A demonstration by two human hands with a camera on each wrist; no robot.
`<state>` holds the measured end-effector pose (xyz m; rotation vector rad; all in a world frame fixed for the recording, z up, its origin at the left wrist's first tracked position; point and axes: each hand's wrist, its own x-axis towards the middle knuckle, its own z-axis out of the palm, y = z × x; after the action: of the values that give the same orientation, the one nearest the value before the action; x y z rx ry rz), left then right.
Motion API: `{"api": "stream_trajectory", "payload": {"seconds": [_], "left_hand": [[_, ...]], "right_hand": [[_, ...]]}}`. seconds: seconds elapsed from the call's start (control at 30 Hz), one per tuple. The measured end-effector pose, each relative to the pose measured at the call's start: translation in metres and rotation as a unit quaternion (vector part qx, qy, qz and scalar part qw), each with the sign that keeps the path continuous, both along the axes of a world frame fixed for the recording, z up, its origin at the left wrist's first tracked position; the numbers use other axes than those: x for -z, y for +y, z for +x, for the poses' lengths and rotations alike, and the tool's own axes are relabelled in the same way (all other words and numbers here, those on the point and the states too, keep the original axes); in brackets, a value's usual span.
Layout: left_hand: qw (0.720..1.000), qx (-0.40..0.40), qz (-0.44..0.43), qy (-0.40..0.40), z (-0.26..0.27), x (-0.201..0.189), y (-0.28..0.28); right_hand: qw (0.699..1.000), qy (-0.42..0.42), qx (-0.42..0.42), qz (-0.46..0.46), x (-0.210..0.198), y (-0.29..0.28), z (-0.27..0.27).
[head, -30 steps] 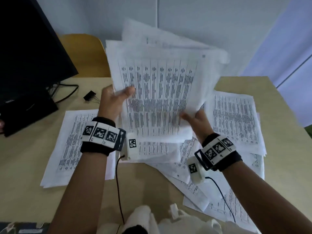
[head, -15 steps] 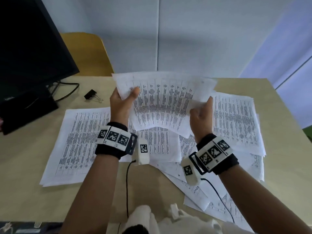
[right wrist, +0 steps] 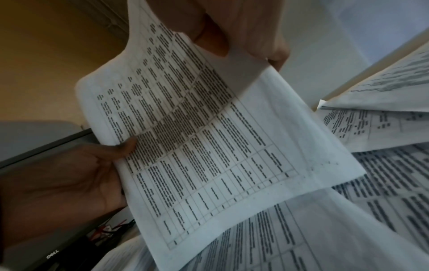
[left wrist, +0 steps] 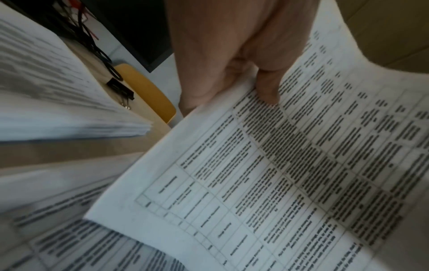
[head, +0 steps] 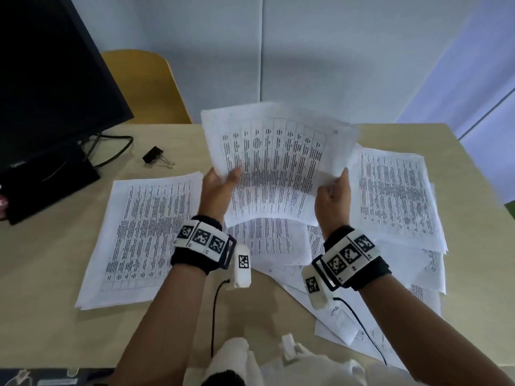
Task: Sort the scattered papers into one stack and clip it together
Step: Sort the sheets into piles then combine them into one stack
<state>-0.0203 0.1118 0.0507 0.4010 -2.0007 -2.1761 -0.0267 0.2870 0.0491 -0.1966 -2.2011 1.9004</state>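
Observation:
I hold a sheaf of printed table sheets (head: 278, 168) above the desk, tilted toward me and sagging in the middle. My left hand (head: 223, 182) grips its left edge, thumb (left wrist: 267, 88) on the front. My right hand (head: 333, 193) grips the right edge, fingers curled round it (right wrist: 232, 27). A neat stack of papers (head: 145, 238) lies on the desk to the left. More sheets (head: 395, 201) lie scattered at the right and under my hands. A black binder clip (head: 156, 158) lies on the desk behind the left stack.
A black monitor (head: 41, 79) with its base and cables stands at the far left. A yellow chair (head: 145, 84) sits behind the beige desk (head: 41, 274). Loose sheets overhang the desk's near right edge (head: 362, 338).
The sheaf came down from a tall, fanned, upright hold to a lower, more gathered one. My right hand moved from its bottom edge to its right edge.

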Motion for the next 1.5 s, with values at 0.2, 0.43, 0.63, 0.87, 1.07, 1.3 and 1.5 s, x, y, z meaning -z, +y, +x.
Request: {"api": "stream_trajectory", "payload": {"seconds": [0.2,0.43,0.63,0.87,1.07,1.3,1.5], "left_hand": [[0.998,-0.019,-0.065,0.007,0.000,-0.011,-0.024],[0.968,-0.159,-0.194,-0.003,-0.008,-0.048,-0.113],[0.933,-0.186,-0.253,-0.177,0.016,-0.011,-0.189],[0.894,-0.165,-0.269,-0.318,0.053,0.045,-0.225],[0.831,-0.111,-0.304,-0.453,0.067,0.062,-0.227],[0.855,-0.125,-0.345,-0.366,0.048,0.059,-0.200],[0.833,0.137,-0.447,-0.295,0.038,0.069,-0.156]], "right_hand": [[0.999,0.027,0.019,0.010,0.003,-0.014,0.000],[0.984,-0.028,-0.110,0.135,0.010,-0.077,0.004],[0.926,-0.132,-0.267,0.233,0.028,-0.134,0.022],[0.878,-0.242,-0.319,0.262,0.061,-0.171,0.048],[0.880,-0.278,-0.311,0.228,0.075,-0.181,0.060],[0.909,-0.249,-0.125,0.311,0.068,-0.133,0.018],[0.832,-0.405,0.066,0.374,0.072,-0.066,0.001]]}}
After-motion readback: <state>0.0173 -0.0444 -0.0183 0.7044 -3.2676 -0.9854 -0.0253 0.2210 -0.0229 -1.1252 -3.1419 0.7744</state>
